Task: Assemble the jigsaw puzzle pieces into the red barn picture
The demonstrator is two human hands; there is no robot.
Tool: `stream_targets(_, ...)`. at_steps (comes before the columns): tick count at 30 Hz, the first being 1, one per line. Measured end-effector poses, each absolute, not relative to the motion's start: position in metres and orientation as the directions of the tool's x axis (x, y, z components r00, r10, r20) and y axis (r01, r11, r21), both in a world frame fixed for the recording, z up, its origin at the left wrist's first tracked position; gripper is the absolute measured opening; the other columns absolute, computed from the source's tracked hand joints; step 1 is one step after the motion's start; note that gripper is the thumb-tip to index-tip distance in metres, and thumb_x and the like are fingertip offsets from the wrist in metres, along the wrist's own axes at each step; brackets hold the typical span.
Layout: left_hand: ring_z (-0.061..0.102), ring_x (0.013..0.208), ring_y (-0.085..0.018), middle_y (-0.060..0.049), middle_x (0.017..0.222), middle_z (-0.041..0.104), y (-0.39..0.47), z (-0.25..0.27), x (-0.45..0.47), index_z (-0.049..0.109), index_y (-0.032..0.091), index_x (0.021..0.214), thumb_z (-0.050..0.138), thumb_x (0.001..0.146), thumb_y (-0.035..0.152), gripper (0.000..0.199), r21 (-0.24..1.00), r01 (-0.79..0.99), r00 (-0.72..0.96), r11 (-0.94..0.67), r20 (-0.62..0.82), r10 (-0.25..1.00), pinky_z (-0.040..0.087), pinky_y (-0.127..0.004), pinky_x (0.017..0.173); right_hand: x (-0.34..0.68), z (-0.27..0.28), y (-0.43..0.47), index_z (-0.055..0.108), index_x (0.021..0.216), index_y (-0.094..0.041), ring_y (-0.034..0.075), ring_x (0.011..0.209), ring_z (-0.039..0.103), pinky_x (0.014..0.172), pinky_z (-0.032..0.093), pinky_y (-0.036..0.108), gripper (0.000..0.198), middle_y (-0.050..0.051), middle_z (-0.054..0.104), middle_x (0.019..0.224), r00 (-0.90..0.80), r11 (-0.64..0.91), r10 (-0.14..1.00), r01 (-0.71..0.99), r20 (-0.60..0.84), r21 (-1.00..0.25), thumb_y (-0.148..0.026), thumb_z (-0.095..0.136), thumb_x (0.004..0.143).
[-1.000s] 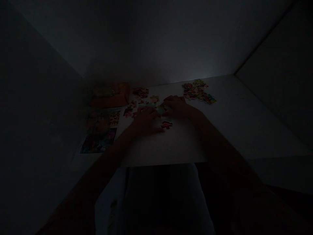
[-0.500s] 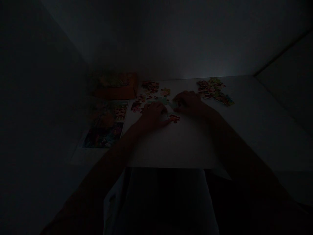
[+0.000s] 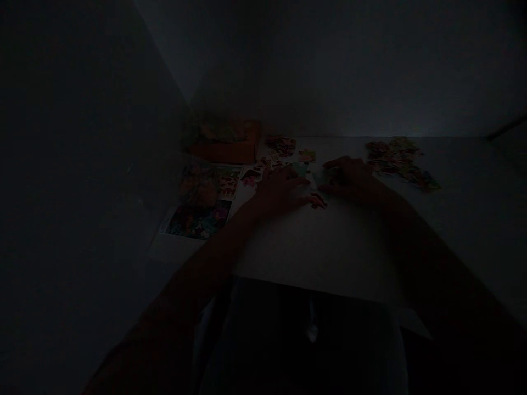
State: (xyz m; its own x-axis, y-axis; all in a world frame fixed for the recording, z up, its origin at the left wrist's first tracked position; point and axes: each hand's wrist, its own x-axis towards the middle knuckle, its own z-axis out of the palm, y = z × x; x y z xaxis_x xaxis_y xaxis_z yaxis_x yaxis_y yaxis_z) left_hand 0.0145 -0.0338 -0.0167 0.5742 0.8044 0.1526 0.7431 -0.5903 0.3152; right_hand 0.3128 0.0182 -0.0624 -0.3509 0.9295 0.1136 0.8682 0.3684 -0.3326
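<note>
The scene is very dark. My left hand (image 3: 282, 192) lies flat on a white table (image 3: 329, 247), its fingertips next to a small reddish puzzle piece (image 3: 318, 202). My right hand (image 3: 349, 176) rests beside it, fingers curled over pale joined puzzle pieces (image 3: 310, 174). Whether either hand pinches a piece is too dark to tell. Loose puzzle pieces (image 3: 280, 147) lie just beyond both hands.
A colourful printed picture sheet (image 3: 203, 200) lies left of my hands, with an orange box (image 3: 224, 144) behind it. A pile of pieces (image 3: 401, 162) sits at the far right. Walls close in at the left and back.
The view has swung left, so the table and objects appear shifted right. Both hands stay on the pieces in nearly the same pose. The picture has grown darker.
</note>
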Motion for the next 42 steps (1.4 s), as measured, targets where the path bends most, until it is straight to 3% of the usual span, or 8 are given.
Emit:
stream_targets(7, 0.054, 0.148, -0.035, -0.010, 0.152, 0.066, -0.041, -0.015, 0.024, 0.078, 0.030, 0.133, 0.078, 0.104, 0.067, 0.047, 0.411, 0.717, 0.575, -0.563, 0.108, 0.811, 0.037, -0.057, 0.126, 0.309, -0.057, 0.015, 0.076, 0.130, -0.020, 0.044, 0.131, 0.057, 0.116, 0.044, 0.065, 0.079, 0.021, 0.063, 0.139, -0.284, 0.306, 0.952, 0.885, 0.115, -0.350, -0.086, 0.074, 0.086)
stream_targets(14, 0.070, 0.122, -0.032, -0.007, 0.125, 0.078, -0.032, -0.011, 0.017, 0.074, 0.024, 0.119, 0.090, 0.091, 0.070, 0.056, 0.553, 0.677, 0.549, -0.486, 0.060, 0.833, 0.042, -0.054, 0.118, 0.303, -0.046, 0.013, 0.071, 0.129, -0.020, 0.034, 0.109, 0.066, 0.103, 0.053, 0.052, 0.064, 0.016, 0.071, 0.118, -0.207, 0.285, 0.957, 0.793, 0.201, -0.539, -0.067, 0.081, 0.087)
stream_targets(22, 0.074, 0.096, -0.021, -0.006, 0.108, 0.080, -0.015, -0.024, 0.003, 0.073, 0.025, 0.121, 0.076, 0.101, 0.054, 0.036, 0.714, 0.535, 0.558, -0.452, 0.104, 0.824, 0.054, -0.035, 0.085, 0.312, -0.033, 0.020, 0.073, 0.128, -0.019, 0.025, 0.102, 0.069, 0.091, 0.060, 0.039, 0.051, 0.013, 0.073, 0.111, -0.092, 0.273, 0.956, 0.632, 0.279, -0.726, -0.060, 0.066, 0.099)
stream_targets(25, 0.075, 0.095, -0.022, -0.006, 0.108, 0.080, -0.010, -0.024, 0.000, 0.075, 0.025, 0.121, 0.074, 0.102, 0.053, 0.034, 0.722, 0.513, 0.558, -0.464, 0.131, 0.820, 0.057, -0.035, 0.085, 0.311, -0.031, 0.023, 0.070, 0.111, -0.019, 0.024, 0.100, 0.069, 0.090, 0.062, 0.038, 0.046, 0.012, 0.073, 0.107, -0.022, 0.245, 0.961, 0.527, 0.275, -0.814, -0.062, 0.073, 0.093)
stream_targets(28, 0.076, 0.104, -0.024, -0.007, 0.116, 0.081, -0.007, -0.022, 0.000, 0.078, 0.025, 0.118, 0.075, 0.101, 0.052, 0.032, 0.727, 0.514, 0.495, -0.456, 0.183, 0.849, 0.059, -0.037, 0.093, 0.310, -0.028, 0.020, 0.068, 0.117, -0.021, 0.020, 0.092, 0.069, 0.084, 0.063, 0.035, 0.051, 0.008, 0.072, 0.106, -0.009, 0.231, 0.970, 0.371, 0.245, -0.900, -0.063, 0.078, 0.089)
stream_targets(33, 0.076, 0.108, -0.022, -0.007, 0.118, 0.080, 0.001, -0.023, -0.001, 0.078, 0.023, 0.121, 0.073, 0.103, 0.051, 0.034, 0.802, 0.505, 0.276, -0.320, 0.202, 0.940, 0.061, -0.034, 0.095, 0.307, -0.019, 0.009, 0.066, 0.144, -0.026, 0.017, 0.086, 0.068, 0.079, 0.062, 0.031, 0.065, 0.005, 0.070, 0.105, -0.097, 0.245, 0.969, 0.282, 0.226, -0.928, -0.064, 0.076, 0.093)
stream_targets(37, 0.076, 0.109, -0.022, -0.008, 0.118, 0.081, 0.002, -0.018, -0.004, 0.079, 0.022, 0.118, 0.071, 0.104, 0.050, 0.032, 0.829, 0.480, 0.221, -0.286, 0.201, 0.954, 0.060, -0.034, 0.097, 0.307, -0.013, 0.006, 0.070, 0.133, -0.024, 0.015, 0.083, 0.065, 0.076, 0.060, 0.029, 0.055, 0.004, 0.068, 0.101, -0.126, 0.263, 0.964, 0.293, 0.236, -0.919, -0.062, 0.076, 0.093)
stream_targets(42, 0.076, 0.095, -0.023, -0.007, 0.104, 0.082, -0.007, -0.011, 0.000, 0.082, 0.022, 0.107, 0.078, 0.097, 0.055, 0.034, 0.847, 0.456, 0.356, -0.273, 0.108, 0.928, 0.061, -0.035, 0.087, 0.323, 0.005, -0.002, 0.070, 0.117, -0.021, 0.017, 0.083, 0.063, 0.073, 0.057, 0.030, 0.050, 0.005, 0.065, 0.093, -0.140, 0.278, 0.960, 0.368, 0.243, -0.887, -0.062, 0.081, 0.089)
